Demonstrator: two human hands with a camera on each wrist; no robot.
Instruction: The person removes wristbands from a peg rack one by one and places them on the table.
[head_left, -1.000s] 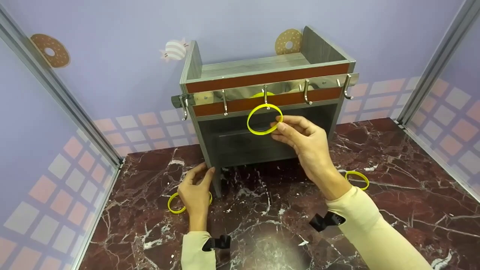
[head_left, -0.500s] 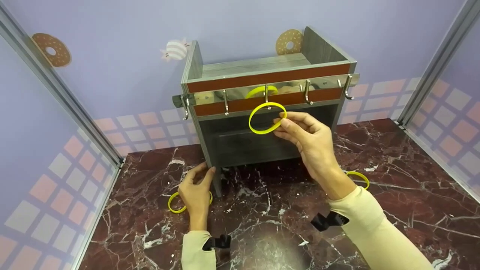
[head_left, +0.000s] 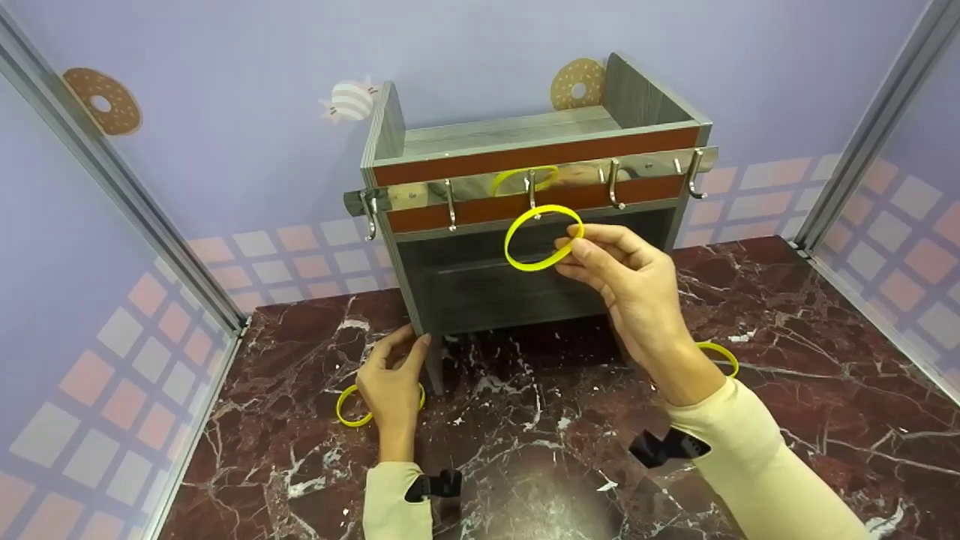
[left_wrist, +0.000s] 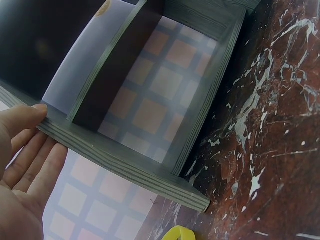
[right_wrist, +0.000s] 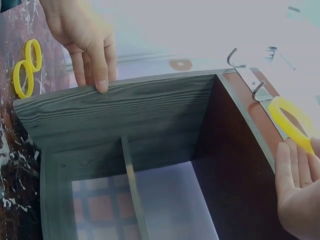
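My right hand point(head_left: 637, 292) pinches a yellow ring point(head_left: 534, 267), a thin rubbery band, between thumb and fingertips. The ring is held up in front of the middle hook point(head_left: 531, 187), overlapping its lower tip in the head view. A hook rail point(head_left: 577, 178) of shiny metal runs across the front of a grey wooden shelf unit point(right_wrist: 150, 107). Low on the shelf's left side panel, my left hand point(head_left: 390, 382) grips the edge, thumb inside and fingers outside, as the left wrist view point(left_wrist: 30, 160) shows.
Two more yellow rings point(right_wrist: 23, 80) lie on the marble-patterned table beside the left hand, partly hidden by it in the head view. Another yellow ring point(head_left: 726, 354) lies at the right, partly behind the right wrist. Purple walls point(head_left: 225, 150) enclose the table.
My right hand has shifted slightly right with the yellow ring, whose reflection in the rail has changed. The left hand has stayed on the side panel.
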